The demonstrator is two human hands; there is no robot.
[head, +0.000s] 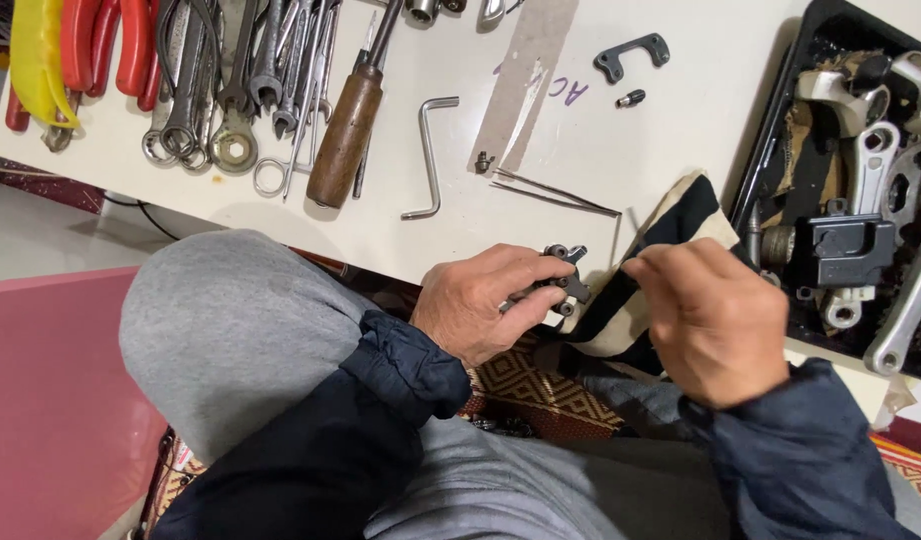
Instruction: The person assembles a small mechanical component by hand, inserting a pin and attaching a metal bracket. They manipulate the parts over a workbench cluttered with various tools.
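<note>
A small dark metal bracket [561,283] sits just past the near edge of the white surface [581,160], over the person's lap, clasped by the left hand [481,300]. The right hand [711,310] pinches a black-and-cream striped cloth [671,240] against it. Held off the edge, the bracket could slip and drop to the floor. A loose small bolt [631,98] near the far edge could roll.

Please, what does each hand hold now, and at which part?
The left hand grips a small dark metal part by its near end. The right hand pinches the striped cloth at its edge.
</note>
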